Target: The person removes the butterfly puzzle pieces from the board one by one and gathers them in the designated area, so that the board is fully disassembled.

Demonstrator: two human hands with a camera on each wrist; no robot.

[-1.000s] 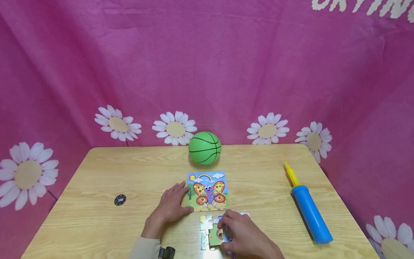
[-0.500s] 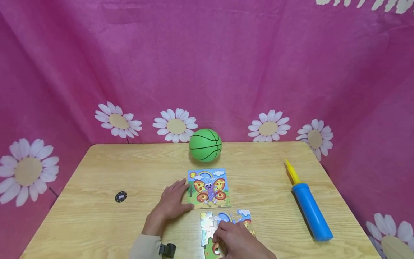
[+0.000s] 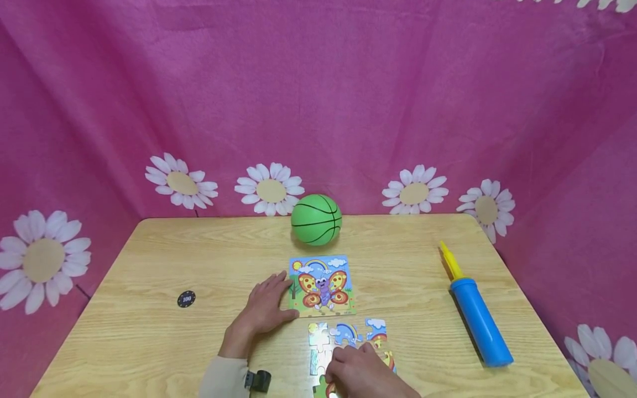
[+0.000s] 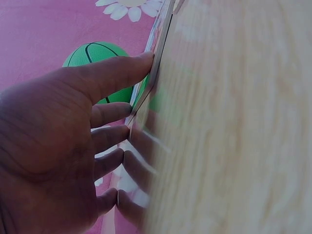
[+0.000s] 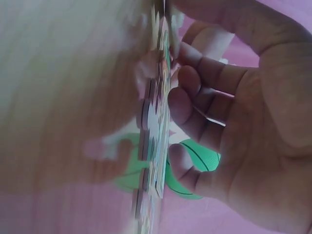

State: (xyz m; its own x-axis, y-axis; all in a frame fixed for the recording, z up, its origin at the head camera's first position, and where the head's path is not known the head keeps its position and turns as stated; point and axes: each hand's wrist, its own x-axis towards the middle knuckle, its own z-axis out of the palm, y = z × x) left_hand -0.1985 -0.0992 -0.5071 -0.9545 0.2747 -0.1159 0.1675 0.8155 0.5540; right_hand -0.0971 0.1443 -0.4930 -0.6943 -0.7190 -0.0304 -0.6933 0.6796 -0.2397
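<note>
The pink cloth backdrop [image 3: 318,99] printed with white daisies hangs behind and to both sides of the wooden worktop [image 3: 149,331]. At the far middle of the worktop sits a green ball [image 3: 316,219] with black basketball lines. On the right lies a blue air pump [image 3: 480,322] with a yellow nozzle pointing to the far side. Just near of the ball lies the butterfly picture card [image 3: 322,285], flat on the wood. Near of that card, at the near edge, is a part-joined jigsaw puzzle [image 3: 348,334] showing a sun, a rainbow and a cloud along its far row. The left hand [image 3: 266,309] lies flat on the worktop with fingers straight and spread, its fingertips [image 4: 146,57] touching the left edge of the picture card; it holds nothing. The right hand [image 3: 360,373] rests on the near part of the jigsaw puzzle, fingers bent with their tips [image 5: 178,105] pressing on the pieces; the wrist view is blurred, so I cannot tell whether it pinches a piece. Well to the left lies a small black chip [image 3: 186,299] marked 100
</note>
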